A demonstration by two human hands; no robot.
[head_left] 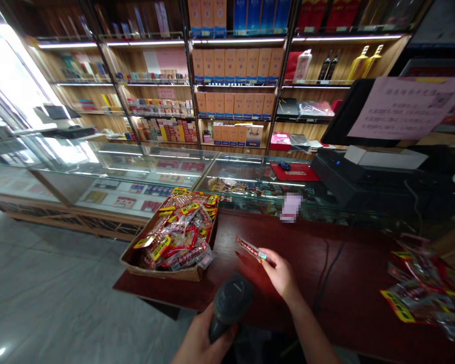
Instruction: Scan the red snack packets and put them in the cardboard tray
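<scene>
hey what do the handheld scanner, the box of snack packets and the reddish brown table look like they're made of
Scanner: probably hard plastic, dark grey with a soft sheen on its head. Box: likely cardboard, from its dull tan, thin walls. Table: glossy wood or wood-look laminate; faint grain and reflections don't settle which.

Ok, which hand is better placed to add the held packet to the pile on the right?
Right hand, I'd say: it holds the packet and is nearer the pile, while the left hand grips the scanner.
</scene>
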